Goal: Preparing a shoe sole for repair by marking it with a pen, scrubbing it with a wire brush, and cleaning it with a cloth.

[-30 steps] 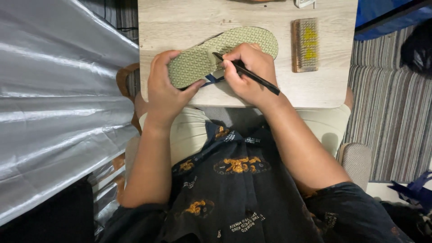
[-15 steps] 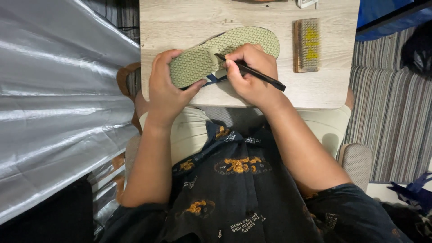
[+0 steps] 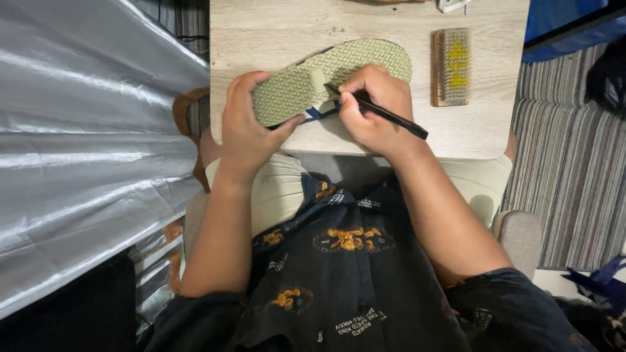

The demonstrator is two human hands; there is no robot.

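A green flip-flop point(image 3: 339, 75) lies sole-up at the near edge of the light wood counter point(image 3: 261, 32). The left hand point(image 3: 251, 124) clasps its heel end, thumb pressed to the sole. The right hand point(image 3: 375, 107) pinches a thin black tool point(image 3: 391, 117), its tip against the sole near the middle. A wooden wire brush point(image 3: 451, 66) lies just right of the flip-flop, apart from it.
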